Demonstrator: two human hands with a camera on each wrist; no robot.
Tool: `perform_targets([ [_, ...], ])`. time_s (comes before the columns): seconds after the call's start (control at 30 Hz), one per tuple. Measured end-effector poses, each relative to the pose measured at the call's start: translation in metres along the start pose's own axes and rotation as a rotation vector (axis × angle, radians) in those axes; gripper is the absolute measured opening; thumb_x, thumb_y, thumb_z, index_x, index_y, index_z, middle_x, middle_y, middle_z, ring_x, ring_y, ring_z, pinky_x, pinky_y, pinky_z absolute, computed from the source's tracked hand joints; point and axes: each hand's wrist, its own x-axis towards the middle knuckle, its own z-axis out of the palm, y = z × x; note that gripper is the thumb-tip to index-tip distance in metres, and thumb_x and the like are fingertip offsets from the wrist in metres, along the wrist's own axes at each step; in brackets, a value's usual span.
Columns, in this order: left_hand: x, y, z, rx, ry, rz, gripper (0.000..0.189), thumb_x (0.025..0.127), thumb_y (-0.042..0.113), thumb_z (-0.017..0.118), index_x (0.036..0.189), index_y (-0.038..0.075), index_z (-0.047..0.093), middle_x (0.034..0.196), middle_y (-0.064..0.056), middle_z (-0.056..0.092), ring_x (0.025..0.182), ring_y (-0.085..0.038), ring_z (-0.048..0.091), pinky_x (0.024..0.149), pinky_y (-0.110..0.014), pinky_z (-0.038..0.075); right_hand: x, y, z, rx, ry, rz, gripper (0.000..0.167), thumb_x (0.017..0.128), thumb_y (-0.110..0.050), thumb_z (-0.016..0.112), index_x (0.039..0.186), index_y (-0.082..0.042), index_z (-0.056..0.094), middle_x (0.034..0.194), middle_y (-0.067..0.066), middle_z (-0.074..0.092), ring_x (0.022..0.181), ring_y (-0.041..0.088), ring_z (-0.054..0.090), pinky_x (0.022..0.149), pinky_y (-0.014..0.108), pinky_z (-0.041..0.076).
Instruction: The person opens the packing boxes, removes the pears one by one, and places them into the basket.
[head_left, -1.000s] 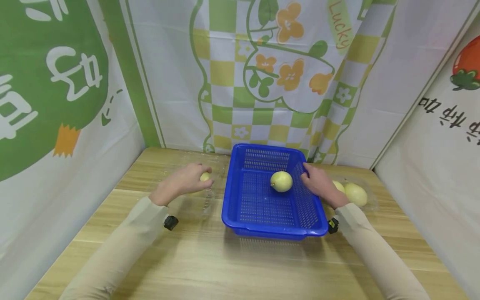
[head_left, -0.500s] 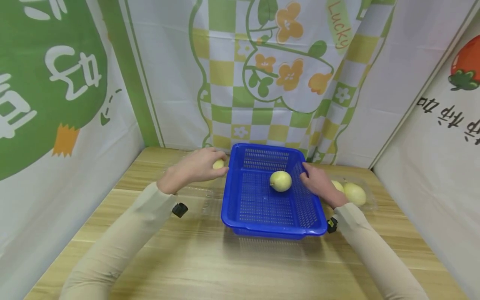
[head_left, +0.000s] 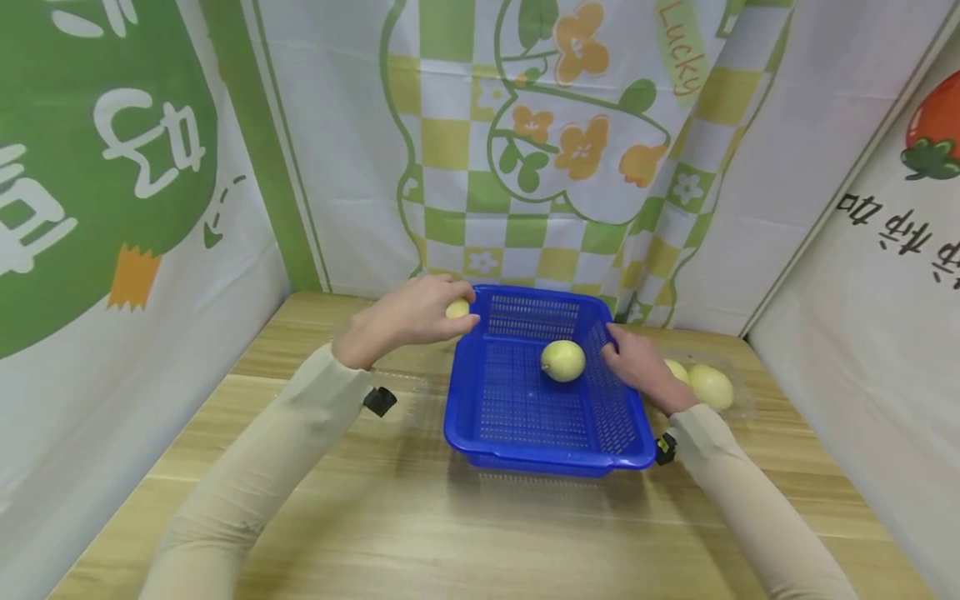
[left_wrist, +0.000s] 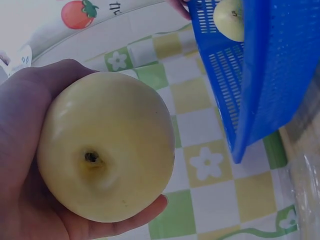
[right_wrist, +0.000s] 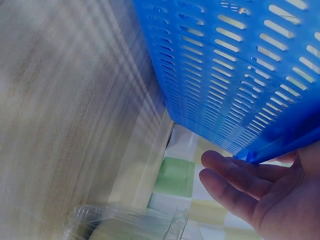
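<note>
My left hand [head_left: 416,310] grips a pale yellow pear [left_wrist: 110,145], fingers and thumb wrapped about its sides. It is raised by the far left corner of a blue plastic basket [head_left: 540,460], thumb tip at the rim. Inside the basket, toward its right wall, lies another pear [head_left: 562,361]. My right hand [head_left: 641,367] holds the basket's right rim, thumb on the inner side. In the right wrist view, the fingers [right_wrist: 235,182] of that hand lie outside, below the rim.
Right of the basket, a clear plastic container [head_left: 744,396] holds pears [head_left: 710,387], partly hidden by my right hand. Another clear container [head_left: 405,387] lies on the wooden table [head_left: 360,517] at left, under my left arm. A printed curtain [head_left: 450,167] hangs close behind the basket.
My left hand has lifted the pear from above the left container and carried it right and away from me, to the basket's far left corner. The right hand and basket have stayed put.
</note>
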Motion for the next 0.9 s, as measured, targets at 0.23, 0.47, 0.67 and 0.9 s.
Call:
perform_targets([
  [0.23,0.015,0.011,-0.005,0.006,-0.004,0.027,0.044,0.095,0.044,0.053,0.125,0.014,0.063,0.126,-0.006,0.065,0.115,-0.028,0.061,0.094,-0.044,0.051,0.002,0.001,-0.001,0.001,-0.014,0.008,0.058,0.098,-0.022,0.039,0.148,0.007,0.034,0.138,0.033,0.051,0.102,0.039,0.061,0.094,0.056,0.047],
  [0.47,0.030,0.024,-0.005,0.009,-0.020,0.071,0.042,0.096,0.043,0.052,0.124,0.015,0.064,0.120,-0.006,0.065,0.096,-0.023,0.062,0.074,-0.037,0.050,0.001,0.000,-0.001,0.005,-0.007,0.007,0.057,0.098,-0.021,0.040,0.147,0.007,0.035,0.136,0.033,0.053,0.091,0.036,0.058,0.089,0.054,0.048],
  [0.67,0.046,0.033,-0.005,-0.014,-0.041,0.067,0.041,0.096,0.042,0.051,0.124,0.013,0.063,0.111,-0.005,0.065,0.088,-0.019,0.058,0.067,-0.033,0.046,0.001,0.000,-0.001,-0.001,0.015,-0.010,0.056,0.097,-0.018,0.042,0.146,0.008,0.038,0.132,0.033,0.056,0.083,0.034,0.057,0.084,0.051,0.048],
  [0.9,0.067,0.032,0.011,-0.063,-0.079,0.042,0.041,0.096,0.040,0.051,0.124,0.013,0.064,0.101,-0.002,0.067,0.076,-0.017,0.057,0.065,-0.030,0.046,0.000,-0.001,0.000,0.000,0.009,-0.006,0.056,0.097,-0.018,0.042,0.146,0.008,0.038,0.130,0.033,0.056,0.082,0.034,0.058,0.084,0.051,0.048],
])
